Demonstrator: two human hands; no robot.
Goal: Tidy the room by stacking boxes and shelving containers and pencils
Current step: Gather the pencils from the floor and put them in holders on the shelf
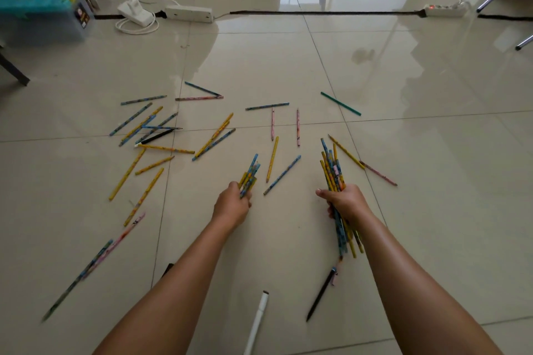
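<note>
Floor (403, 153): loose pencils (161, 135) scattered ahead and left of both hands. Right hand (346, 204) grips big bundle (334, 170), ends sticking out both sides. Left hand (232, 204) clenched round small bunch (250, 174), tips pointing away.

Floor tiles (403, 153) glossy beige, thin grey grout lines. Scattered pencils (150, 130) mostly yellow and blue with printed patterns, few pink. Green pencil (340, 103) at 1 o'clock, plain teal-green. Black pencil (320, 295) at 5 o'clock. White marker (256, 323) at 6 o'clock, dark tip. Box (40, 11) at 10 o'clock, turquoise lid with yellow marks. Power strip (189, 13) at 11 o'clock, white. Both held bundles yellow-blue mix.
</note>
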